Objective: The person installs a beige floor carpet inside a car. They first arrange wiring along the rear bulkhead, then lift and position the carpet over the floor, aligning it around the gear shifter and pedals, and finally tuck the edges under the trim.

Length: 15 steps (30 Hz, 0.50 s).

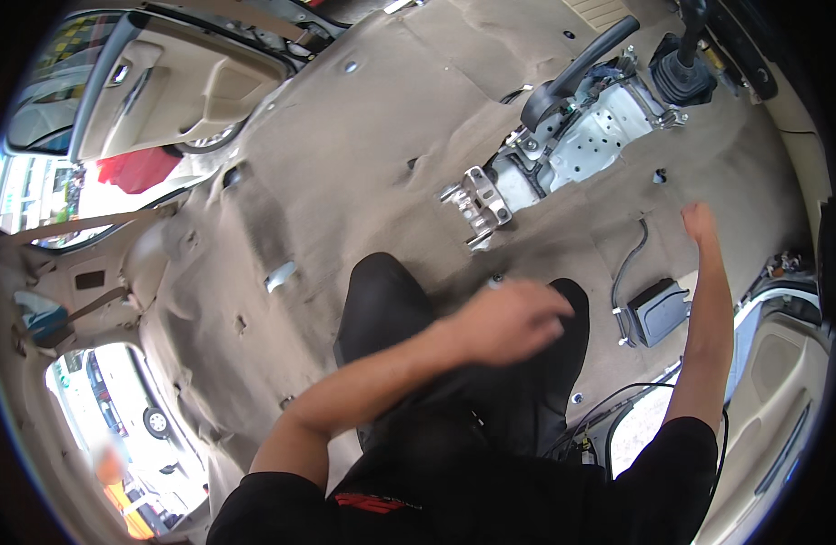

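My left hand (pixel 513 320) hangs over my knees, its fingers loosely bent and smeared by motion; whether anything is in it does not show. Just beyond its knuckles is a small dark fitting (pixel 496 281), too small to name. My right hand (pixel 698 221) is closed like a fist at the beige carpet (pixel 345 145), with nothing visible in it. Nearer to me on that side lie a dark grey box (pixel 659 313) and a black cable (pixel 629 263) with pale connectors. Ahead of my left hand stands a metal bracket (pixel 477 204) bolted to the floor.
A handbrake lever (pixel 591 59) rises from the bare metal tunnel frame (pixel 591 136); a gear lever boot (pixel 683 77) sits beyond. An open door (pixel 177 86) is at the far left, another door panel (pixel 772 400) at the right. A person (pixel 118 481) is outside, lower left.
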{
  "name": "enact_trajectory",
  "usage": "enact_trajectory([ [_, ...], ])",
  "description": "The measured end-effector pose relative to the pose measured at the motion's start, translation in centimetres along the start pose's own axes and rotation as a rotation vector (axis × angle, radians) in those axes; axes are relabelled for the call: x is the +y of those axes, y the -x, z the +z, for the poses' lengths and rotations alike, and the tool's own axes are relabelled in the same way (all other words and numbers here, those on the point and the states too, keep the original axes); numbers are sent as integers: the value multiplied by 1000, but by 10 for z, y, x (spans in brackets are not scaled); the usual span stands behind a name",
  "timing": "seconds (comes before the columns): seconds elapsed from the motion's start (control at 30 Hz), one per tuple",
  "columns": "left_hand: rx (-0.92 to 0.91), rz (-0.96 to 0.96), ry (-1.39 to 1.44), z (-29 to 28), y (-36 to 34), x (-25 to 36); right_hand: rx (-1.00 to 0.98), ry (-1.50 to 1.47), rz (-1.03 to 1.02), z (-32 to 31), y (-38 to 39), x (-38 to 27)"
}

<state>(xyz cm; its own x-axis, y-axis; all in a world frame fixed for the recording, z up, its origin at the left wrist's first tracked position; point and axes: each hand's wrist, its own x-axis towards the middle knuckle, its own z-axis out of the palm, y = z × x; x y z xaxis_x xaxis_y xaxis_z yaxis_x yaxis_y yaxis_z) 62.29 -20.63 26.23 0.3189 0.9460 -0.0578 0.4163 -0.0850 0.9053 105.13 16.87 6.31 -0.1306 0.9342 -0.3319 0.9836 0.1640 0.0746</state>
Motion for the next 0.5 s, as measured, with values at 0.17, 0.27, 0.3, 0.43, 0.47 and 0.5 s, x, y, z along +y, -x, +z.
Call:
enact_trajectory([
  [0.17,453,-391,-206,-89,-81,-161,493,-395,-171,-46,27,-115],
  [0.27,460,-371,-443,-109,-123,-221,578,-149,-558,-39,39,-226],
  [0.3,428,-375,-501,-112,-134,-237,558,-130,-628,-37,40,-254],
  [0.43,64,-463,-10,-140,-163,-265,428,-248,-525,-20,34,-295],
  [0.47,131,-479,75,-149,-152,-279,431,-225,-495,-18,33,-303],
  [0.5,199,-496,158,-156,-141,-292,432,-200,-466,-16,34,-308],
])
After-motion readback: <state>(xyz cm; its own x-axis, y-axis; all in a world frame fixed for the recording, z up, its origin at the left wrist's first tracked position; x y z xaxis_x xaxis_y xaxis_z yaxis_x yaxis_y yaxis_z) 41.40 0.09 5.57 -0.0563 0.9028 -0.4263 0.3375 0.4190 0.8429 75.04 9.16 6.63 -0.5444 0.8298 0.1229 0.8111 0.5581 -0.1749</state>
